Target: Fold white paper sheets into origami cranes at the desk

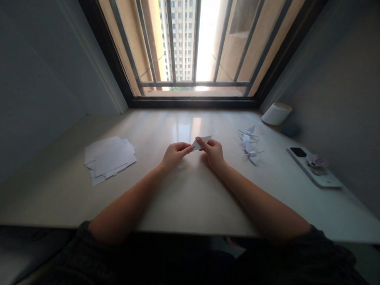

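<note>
A small folded piece of white paper (201, 141) is held just above the pale table (188, 192), in the middle of the view. My left hand (174, 154) pinches its left end with fingers closed. My right hand (213, 153) grips its right side, fingers curled over it. Both forearms reach in from the near edge of the table.
A loose stack of white paper sheets (110, 159) lies to the left. Several folded paper cranes (249, 144) sit to the right. Farther right are a white power strip (313, 167), a white roll (276, 113) and a barred window (196, 47) behind.
</note>
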`<state>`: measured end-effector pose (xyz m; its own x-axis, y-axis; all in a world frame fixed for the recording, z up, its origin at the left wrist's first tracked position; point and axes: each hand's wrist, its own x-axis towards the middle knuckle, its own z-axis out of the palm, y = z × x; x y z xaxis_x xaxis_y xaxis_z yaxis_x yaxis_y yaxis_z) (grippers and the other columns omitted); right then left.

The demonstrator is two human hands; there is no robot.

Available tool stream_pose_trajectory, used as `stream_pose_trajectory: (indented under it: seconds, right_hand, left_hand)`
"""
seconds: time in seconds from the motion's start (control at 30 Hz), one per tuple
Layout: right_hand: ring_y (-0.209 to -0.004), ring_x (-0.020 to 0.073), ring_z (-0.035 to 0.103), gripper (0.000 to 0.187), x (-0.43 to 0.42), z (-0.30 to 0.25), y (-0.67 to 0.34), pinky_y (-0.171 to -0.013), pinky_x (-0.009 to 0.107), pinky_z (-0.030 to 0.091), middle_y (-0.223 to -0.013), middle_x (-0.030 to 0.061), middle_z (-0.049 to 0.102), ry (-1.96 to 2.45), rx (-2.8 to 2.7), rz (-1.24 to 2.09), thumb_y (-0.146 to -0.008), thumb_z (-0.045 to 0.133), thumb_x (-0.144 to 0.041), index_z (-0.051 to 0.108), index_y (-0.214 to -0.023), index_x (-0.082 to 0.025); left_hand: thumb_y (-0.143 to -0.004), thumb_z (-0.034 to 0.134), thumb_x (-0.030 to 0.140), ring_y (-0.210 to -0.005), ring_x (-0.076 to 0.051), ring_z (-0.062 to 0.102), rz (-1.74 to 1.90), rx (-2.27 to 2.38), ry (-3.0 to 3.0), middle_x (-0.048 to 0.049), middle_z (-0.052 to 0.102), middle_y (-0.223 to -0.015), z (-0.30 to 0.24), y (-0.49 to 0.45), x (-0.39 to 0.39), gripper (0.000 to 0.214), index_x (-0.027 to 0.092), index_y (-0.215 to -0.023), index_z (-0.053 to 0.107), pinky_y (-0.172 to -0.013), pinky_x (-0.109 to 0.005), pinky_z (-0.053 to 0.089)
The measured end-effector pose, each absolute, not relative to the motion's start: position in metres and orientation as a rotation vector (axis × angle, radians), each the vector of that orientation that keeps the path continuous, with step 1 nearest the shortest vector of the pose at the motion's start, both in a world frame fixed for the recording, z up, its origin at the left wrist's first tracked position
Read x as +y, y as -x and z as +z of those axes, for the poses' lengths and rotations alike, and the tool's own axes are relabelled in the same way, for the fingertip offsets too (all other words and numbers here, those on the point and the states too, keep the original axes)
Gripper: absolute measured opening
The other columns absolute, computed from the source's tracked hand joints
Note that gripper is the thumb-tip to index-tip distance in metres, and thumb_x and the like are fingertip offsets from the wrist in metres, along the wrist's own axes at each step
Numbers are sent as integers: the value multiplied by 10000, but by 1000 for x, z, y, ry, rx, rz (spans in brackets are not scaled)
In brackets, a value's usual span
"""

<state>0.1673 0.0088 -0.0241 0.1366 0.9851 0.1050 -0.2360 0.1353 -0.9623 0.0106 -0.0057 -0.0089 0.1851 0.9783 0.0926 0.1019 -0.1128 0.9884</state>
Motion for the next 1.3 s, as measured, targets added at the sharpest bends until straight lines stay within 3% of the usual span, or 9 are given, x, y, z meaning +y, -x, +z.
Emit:
stream_pose_trajectory:
  seconds: [0.1,0.2,0.33,0.47,0.6,0.77,1.13,1.3]
  right_hand:
    - [-553,109,542,430,9,-23,-168,-579,270,455,-685,8,655,949,-982,1210,-639,758,-492,657,-908,-173]
    - [-589,120,599,511,8,-21,-168,-659,300,504,-762,-21,672,888,-971,1199,-682,729,-478,503,-1079,-247]
    - [-719,132,657,437,7,-20,-167,-755,322,519,-908,-31,664,777,-1075,1109,-718,723,-419,401,-986,-293]
    - [-823,149,662,339,6,-20,-166,-791,322,516,-969,-14,642,700,-1253,1136,-727,727,-400,473,-915,-276]
    - [-909,185,665,360,4,-21,-166,-849,353,516,-1024,26,665,713,-1384,1164,-735,722,-411,548,-1017,-272]
    - [-888,192,672,351,4,-26,-167,-835,366,534,-1008,27,691,789,-1427,1057,-733,721,-428,595,-1019,-267]
    - [-816,184,666,473,6,-22,-167,-793,352,533,-976,33,715,818,-1394,1177,-680,754,-441,678,-1107,-253]
    - [-833,189,665,470,6,-21,-168,-822,361,526,-957,33,726,856,-1335,1205,-623,792,-434,713,-1046,-244]
  left_hand:
    - [-672,721,508,-692,-156,623,1135,1128,-1303,-53,704,-749,-9,-7,-2,372,161,-808,697,-657,-267,439]
    - [-682,714,503,-723,-166,647,1175,1149,-1206,-74,724,-820,-7,-3,1,385,167,-867,689,-671,-274,449]
    - [-691,710,489,-703,-159,639,1265,1181,-1211,-81,727,-815,-6,-3,1,421,157,-950,703,-662,-274,449]
    - [-707,694,469,-671,-151,625,1306,1172,-1277,-72,719,-764,-6,-4,1,433,144,-993,705,-633,-266,443]
    - [-720,676,445,-663,-147,619,1314,1183,-1299,-63,711,-747,-6,-3,1,415,142,-1002,705,-621,-260,443]
    - [-722,669,400,-671,-146,616,1318,1191,-1317,-56,704,-738,-4,-3,1,374,142,-988,711,-631,-262,451]
    - [-745,638,408,-701,-151,615,1282,1209,-1349,-41,697,-739,-3,-2,1,356,168,-991,731,-649,-264,455]
    - [-762,640,434,-713,-140,632,1267,1164,-1387,-44,712,-825,-5,-1,2,475,178,-1163,660,-659,-256,466]
